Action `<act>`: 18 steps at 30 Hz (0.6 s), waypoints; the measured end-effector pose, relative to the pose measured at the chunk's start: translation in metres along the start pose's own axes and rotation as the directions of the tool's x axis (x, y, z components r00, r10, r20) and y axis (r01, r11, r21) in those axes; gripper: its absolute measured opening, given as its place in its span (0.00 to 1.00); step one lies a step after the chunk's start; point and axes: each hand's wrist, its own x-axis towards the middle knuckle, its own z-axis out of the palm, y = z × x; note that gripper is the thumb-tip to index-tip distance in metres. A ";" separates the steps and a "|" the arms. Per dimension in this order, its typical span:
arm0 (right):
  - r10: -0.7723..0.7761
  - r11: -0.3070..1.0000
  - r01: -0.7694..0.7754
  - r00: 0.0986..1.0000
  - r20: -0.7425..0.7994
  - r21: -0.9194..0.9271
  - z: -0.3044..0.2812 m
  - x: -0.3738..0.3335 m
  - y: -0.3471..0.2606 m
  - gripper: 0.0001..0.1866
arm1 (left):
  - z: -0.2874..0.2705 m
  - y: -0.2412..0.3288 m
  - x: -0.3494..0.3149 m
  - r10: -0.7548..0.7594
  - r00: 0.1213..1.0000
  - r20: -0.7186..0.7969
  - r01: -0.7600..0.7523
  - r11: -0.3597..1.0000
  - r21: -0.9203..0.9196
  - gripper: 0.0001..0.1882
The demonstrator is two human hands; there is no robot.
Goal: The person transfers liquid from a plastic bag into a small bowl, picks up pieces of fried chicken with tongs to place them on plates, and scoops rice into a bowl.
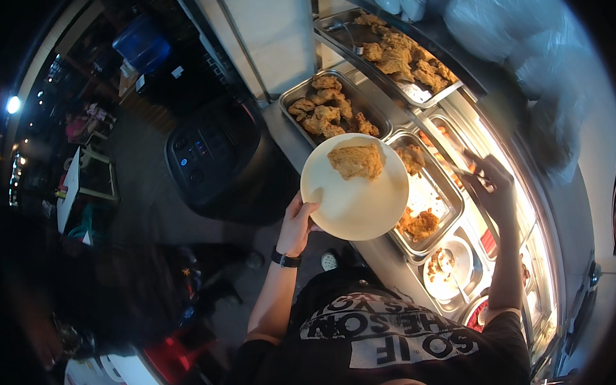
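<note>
My left hand [298,223] grips the near left rim of a round, cream-coloured plate [351,218], thumb on top. One piece of fried chicken [356,161] lies near the plate's far edge. My right hand [493,187] is closed around what look like metal tongs [473,176], over the lit food counter. Under the tongs, a tray of reddish sausages [443,139] shows in part. Between my hands, a steel tray [426,194] holds several fried pieces, partly covered by the plate. Another steel tray [289,97] beyond the plate is piled with fried chicken.
A raised shelf tray [341,32] of fried chicken stands at the back. A white bowl [458,269] with a spoon sits nearer me. Left of the counter is a black rounded appliance [217,163]. Plastic bags [503,29] hang at upper right. A blurred person [115,281] is at left.
</note>
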 end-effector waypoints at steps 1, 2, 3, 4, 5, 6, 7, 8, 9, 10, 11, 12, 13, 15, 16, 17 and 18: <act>0.079 0.993 -0.069 0.991 -0.108 0.098 0.013 0.000 0.007 0.23 | -0.001 -0.002 0.002 -0.005 1.000 0.008 0.005 1.000 0.000 0.21; 0.162 0.972 -0.120 0.965 -0.208 0.203 0.032 0.004 0.018 0.21 | -0.002 -0.004 0.003 -0.008 1.000 0.012 0.008 1.000 0.001 0.22; 0.246 0.950 -0.187 0.941 -0.231 0.249 0.045 0.013 0.022 0.20 | -0.001 -0.005 0.002 -0.029 1.000 -0.009 0.029 1.000 0.001 0.22; 0.330 0.919 -0.252 0.911 -0.246 0.303 0.057 0.026 0.024 0.19 | -0.004 -0.005 0.001 -0.029 1.000 0.008 0.029 1.000 0.013 0.21; 0.308 0.933 -0.236 0.915 -0.262 0.271 0.065 0.044 0.023 0.19 | -0.009 -0.006 0.000 -0.034 0.999 0.027 0.033 0.999 0.027 0.21; 0.292 0.943 -0.226 0.916 -0.277 0.244 0.074 0.063 0.023 0.19 | -0.013 -0.007 -0.003 -0.043 0.998 0.045 0.041 0.998 0.048 0.20; 0.351 0.925 -0.279 0.886 -0.304 0.256 0.083 0.082 0.015 0.20 | -0.014 -0.007 -0.007 -0.057 0.998 0.032 0.055 0.996 0.066 0.20; 0.337 0.940 -0.296 0.883 -0.327 0.170 0.096 0.103 0.029 0.20 | -0.014 -0.006 -0.009 -0.076 0.997 0.028 0.074 0.993 0.090 0.19; 0.029 0.994 -0.065 0.928 -0.371 -0.083 0.100 0.116 0.023 0.19 | -0.014 -0.005 -0.010 -0.087 0.996 0.025 0.084 0.990 0.111 0.19; 0.193 0.974 -0.226 0.887 -0.419 -0.031 0.114 0.135 0.040 0.18 | -0.007 -0.003 -0.009 -0.097 0.995 0.014 0.094 0.985 0.141 0.18; 0.062 0.960 -0.155 0.928 -0.367 -0.232 0.121 0.152 0.062 0.20 | 0.001 -0.001 -0.012 -0.105 0.994 0.014 0.101 0.980 0.171 0.18; 0.303 0.935 -0.336 0.923 -0.238 -0.111 0.126 0.162 0.056 0.17 | 0.004 -0.004 -0.016 -0.114 0.993 0.020 0.108 0.974 0.200 0.18; 0.304 0.911 -0.354 0.923 -0.235 -0.213 0.123 0.166 0.049 0.19 | 0.002 -0.009 -0.018 -0.103 0.994 0.023 0.095 0.969 0.228 0.18; 0.176 0.850 -0.267 0.956 -0.233 -0.454 0.121 0.168 0.035 0.23 | -0.002 -0.017 -0.020 -0.111 0.993 0.031 0.098 0.958 0.270 0.20; 0.287 0.908 -0.330 0.939 -0.189 -0.257 0.113 0.164 0.012 0.21 | -0.004 -0.019 -0.023 -0.129 0.992 0.008 0.121 0.951 0.284 0.21; 0.278 0.910 -0.299 0.954 -0.111 -0.288 0.102 0.153 0.005 0.20 | -0.001 -0.022 -0.025 -0.171 0.985 0.039 0.151 0.941 0.304 0.23; 0.241 0.931 -0.270 0.960 -0.141 -0.246 0.104 0.143 -0.004 0.19 | 0.000 -0.027 -0.028 -0.198 0.980 0.034 0.177 0.932 0.317 0.25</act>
